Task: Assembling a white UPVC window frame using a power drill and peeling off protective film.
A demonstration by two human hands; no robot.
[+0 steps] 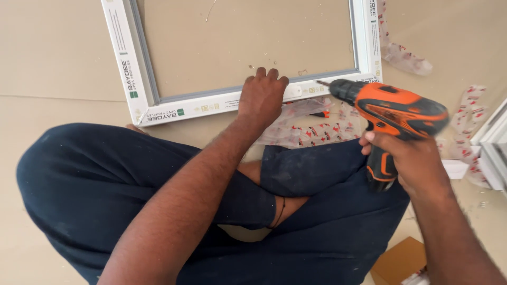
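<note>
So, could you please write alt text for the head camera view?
A seated person's right hand aims an orange-and-black cordless drill at a white plastic window frame lying on the beige floor, while the left hand presses the frame down. Torn protective film lies nearby.

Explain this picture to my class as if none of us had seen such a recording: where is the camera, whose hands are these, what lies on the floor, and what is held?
There is one picture, taken by a camera worn on a person's head and looking down, so the arms and crossed legs in dark blue trousers belong to the wearer, who sits on a beige floor. In front lies a white plastic window frame with a grey inner strip. The left hand presses flat on its near rail. The right hand grips an orange and black cordless drill, its bit tip pointing at that rail. Crumpled clear protective film with red marks lies between the frame and the legs, with more to the right. A brown cardboard box shows at the bottom edge.
</note>
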